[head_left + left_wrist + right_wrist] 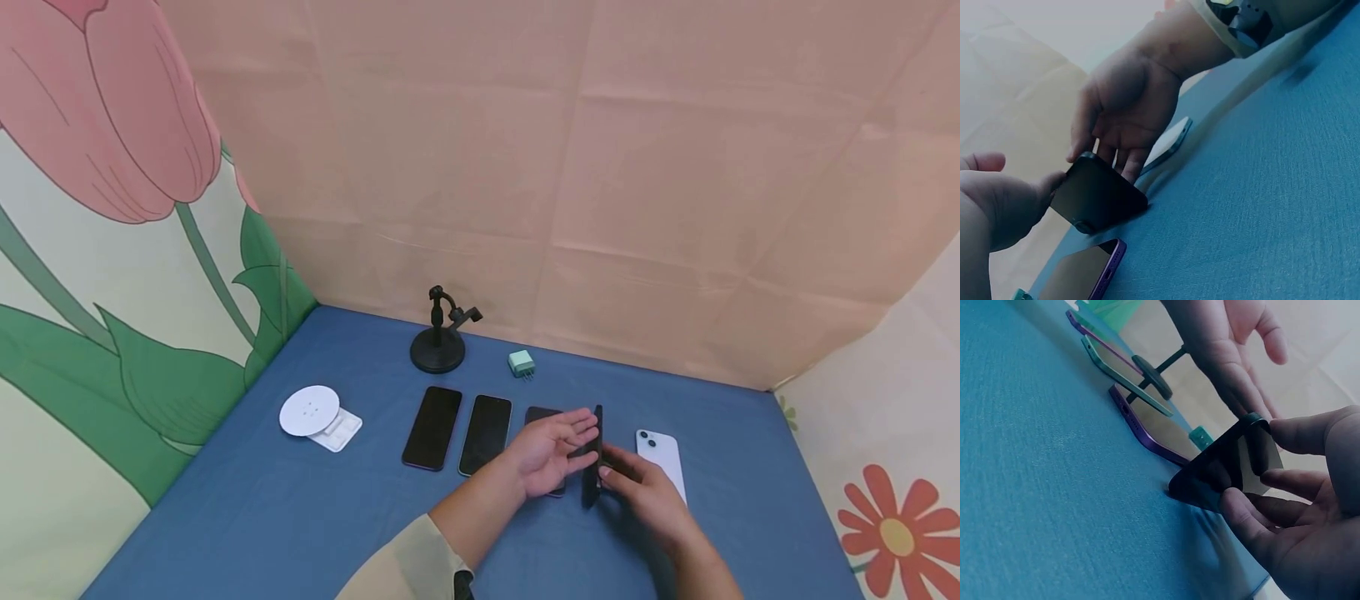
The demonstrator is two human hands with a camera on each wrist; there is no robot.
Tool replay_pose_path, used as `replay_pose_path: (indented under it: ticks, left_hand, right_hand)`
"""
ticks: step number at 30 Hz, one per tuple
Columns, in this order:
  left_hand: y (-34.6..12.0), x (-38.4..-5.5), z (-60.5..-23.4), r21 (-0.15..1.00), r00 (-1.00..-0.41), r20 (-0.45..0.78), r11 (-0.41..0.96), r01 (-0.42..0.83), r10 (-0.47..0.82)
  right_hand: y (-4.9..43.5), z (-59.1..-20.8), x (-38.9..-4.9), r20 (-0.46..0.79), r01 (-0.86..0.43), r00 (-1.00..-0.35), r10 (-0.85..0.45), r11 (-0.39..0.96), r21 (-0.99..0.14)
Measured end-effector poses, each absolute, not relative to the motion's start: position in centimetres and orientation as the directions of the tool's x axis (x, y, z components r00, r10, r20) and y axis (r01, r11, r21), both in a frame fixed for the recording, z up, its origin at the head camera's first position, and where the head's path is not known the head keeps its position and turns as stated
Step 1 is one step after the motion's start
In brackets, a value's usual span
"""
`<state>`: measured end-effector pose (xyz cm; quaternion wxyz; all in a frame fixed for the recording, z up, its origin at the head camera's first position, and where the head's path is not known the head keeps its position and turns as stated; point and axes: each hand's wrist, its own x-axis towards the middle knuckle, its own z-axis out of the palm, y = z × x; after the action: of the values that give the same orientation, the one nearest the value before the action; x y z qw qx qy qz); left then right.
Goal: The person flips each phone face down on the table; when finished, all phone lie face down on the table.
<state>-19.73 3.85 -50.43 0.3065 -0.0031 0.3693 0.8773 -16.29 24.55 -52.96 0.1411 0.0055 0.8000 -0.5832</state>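
A black smartphone (592, 467) stands on edge, tilted, just above or touching the blue cloth. My right hand (652, 500) grips it from the right, thumb and fingers at its edges and glossy face, as the right wrist view shows. On the phone's other side, my left hand (543, 454) has its fingers extended, fingertips touching or very near the back. A purple-edged phone (1079, 275) lies flat, partly hidden under my left hand in the head view. Right of my right hand is a white phone (660, 454), lying camera side up.
Two dark-screened phones, one (432, 427) beside another (486, 433), lie to the left. Behind them stand a black phone holder (438, 348) with a round base and a mint-green plug charger (521, 362). A white round-topped stand (309, 411) sits far left. Fabric walls border the table.
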Motion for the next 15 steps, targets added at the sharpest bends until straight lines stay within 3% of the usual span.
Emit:
replay_pose_path:
  ticks: [8,15]
  left_hand:
    - [3.88,-19.79,-50.92,0.644,-0.809,-0.25,-0.533,-0.549,0.531]
    - [3.8,-19.74,-51.29,0.656,-0.795,-0.243,-0.51,-0.556,0.556]
  right_hand:
    - [25.09,-52.73,-16.28,-0.195,0.169,-0.969,-0.149,0.17,-0.971]
    - [25.5,-52.35,-16.22,-0.187,0.165,-0.974,-0.127,0.166,-0.972]
